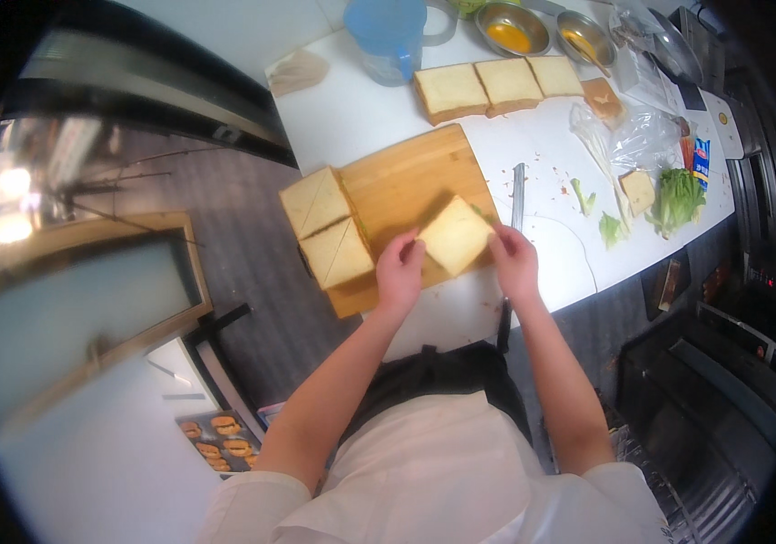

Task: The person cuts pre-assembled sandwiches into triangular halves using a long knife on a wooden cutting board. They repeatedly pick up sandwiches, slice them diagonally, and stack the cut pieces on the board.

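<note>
Between my hands is a square sandwich (pixel 456 235) with pale crustless bread, turned cornerwise over a wooden cutting board (pixel 422 163). My left hand (pixel 400 270) grips its left corner and my right hand (pixel 516 260) its right corner. Some green filling shows at its upper right edge. On the board's left side lie two sandwiches (pixel 328 228), each with a diagonal line across the top. A long knife (pixel 518 194) rests on the table just right of the board; its lower part is hidden by my right hand.
Three thick bread squares (pixel 510 85) stand in a row behind the board. Farther back are a blue-lidded jug (pixel 388 41) and two metal bowls (pixel 513 28) with yellow-orange liquid. Lettuce (pixel 679 197), a bread slice (pixel 637 191) and a plastic bag (pixel 646 136) lie at the right.
</note>
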Available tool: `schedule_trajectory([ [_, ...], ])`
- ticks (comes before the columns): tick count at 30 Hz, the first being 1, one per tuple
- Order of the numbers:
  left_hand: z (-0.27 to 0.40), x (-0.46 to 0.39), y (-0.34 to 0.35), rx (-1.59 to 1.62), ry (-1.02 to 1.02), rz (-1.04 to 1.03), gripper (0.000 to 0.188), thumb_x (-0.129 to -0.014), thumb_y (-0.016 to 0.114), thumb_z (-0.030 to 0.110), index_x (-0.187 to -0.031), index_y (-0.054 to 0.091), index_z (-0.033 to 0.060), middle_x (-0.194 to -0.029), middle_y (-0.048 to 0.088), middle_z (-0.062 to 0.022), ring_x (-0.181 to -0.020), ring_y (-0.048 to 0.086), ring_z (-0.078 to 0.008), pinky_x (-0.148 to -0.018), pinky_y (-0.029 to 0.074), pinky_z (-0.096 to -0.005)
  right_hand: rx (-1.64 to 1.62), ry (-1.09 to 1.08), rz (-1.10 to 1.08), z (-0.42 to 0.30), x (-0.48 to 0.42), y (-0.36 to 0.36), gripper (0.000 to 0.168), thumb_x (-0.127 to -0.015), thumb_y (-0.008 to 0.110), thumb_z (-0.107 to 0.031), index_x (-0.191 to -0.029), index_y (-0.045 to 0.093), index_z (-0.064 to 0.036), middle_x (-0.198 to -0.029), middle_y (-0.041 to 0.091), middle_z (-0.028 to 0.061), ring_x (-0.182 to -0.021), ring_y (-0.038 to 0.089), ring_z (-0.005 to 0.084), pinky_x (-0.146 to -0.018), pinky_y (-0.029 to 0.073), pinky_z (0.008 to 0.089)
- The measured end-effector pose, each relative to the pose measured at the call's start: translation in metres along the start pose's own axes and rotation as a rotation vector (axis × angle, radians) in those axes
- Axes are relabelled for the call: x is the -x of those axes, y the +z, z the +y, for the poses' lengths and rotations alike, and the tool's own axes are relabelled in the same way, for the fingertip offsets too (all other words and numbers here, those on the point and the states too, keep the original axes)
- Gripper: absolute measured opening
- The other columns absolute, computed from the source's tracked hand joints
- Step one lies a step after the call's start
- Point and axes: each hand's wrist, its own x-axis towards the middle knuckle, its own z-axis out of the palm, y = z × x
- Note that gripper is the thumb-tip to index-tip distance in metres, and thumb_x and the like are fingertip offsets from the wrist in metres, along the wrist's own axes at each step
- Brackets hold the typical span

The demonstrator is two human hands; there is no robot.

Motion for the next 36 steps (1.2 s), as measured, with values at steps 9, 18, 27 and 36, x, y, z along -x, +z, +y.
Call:
schedule_trajectory([
  [9,-0.008,0.009,0.003,-0.08,0.058,0.016,0.034,-0.103,0.077,0.019,-0.132,0.075,0.0014,-0.119,0.079,-0.0133,-0.111,0.073,-0.0209,-0.101,0.057,-0.0338,-0.064,-0.061,-0.054,0.001,-0.019,-0.002,0.031,-0.107,0.071,-0.016,-0.134,0.075,-0.001,-0.118,0.08,0.0137,-0.106,0.075,0.018,-0.097,0.058,0.0325],
  [18,0.022,0.014,-0.003,-0.375,0.261,-0.029,0.047,-0.105,0.073,0.018,-0.148,0.064,0.0002,-0.145,0.067,-0.0166,-0.132,0.064,-0.0267,-0.113,0.05,-0.04,-0.061,-0.046,-0.021,-0.02,0.0,-0.003,0.049,-0.104,0.074,-0.016,-0.148,0.062,0.0,-0.146,0.067,0.021,-0.129,0.068,0.0281,-0.107,0.056,0.0382],
  [27,0.052,0.001,0.032,-1.013,0.906,-0.322,0.069,-0.106,0.062,0.033,-0.167,0.045,0.0087,-0.176,0.04,-0.0116,-0.163,0.037,-0.03,-0.135,0.026,-0.0458,0.393,-0.457,0.182,-0.003,0.049,-0.004,0.055,-0.098,0.069,-0.009,-0.15,0.053,0.003,-0.153,0.055,0.0269,-0.142,0.053,0.0464,-0.121,0.043,0.0519],
  [36,0.044,-0.003,0.037,-1.145,0.929,-0.359,0.07,-0.108,0.056,0.038,-0.17,0.04,0.0103,-0.179,0.034,-0.0096,-0.165,0.032,-0.0268,-0.136,0.021,-0.0447,0.671,-0.013,0.158,0.067,0.128,-0.022,0.052,-0.092,0.08,-0.025,-0.131,0.056,0.001,-0.126,0.058,0.0241,-0.124,0.059,0.0441,-0.103,0.05,0.0533],
])
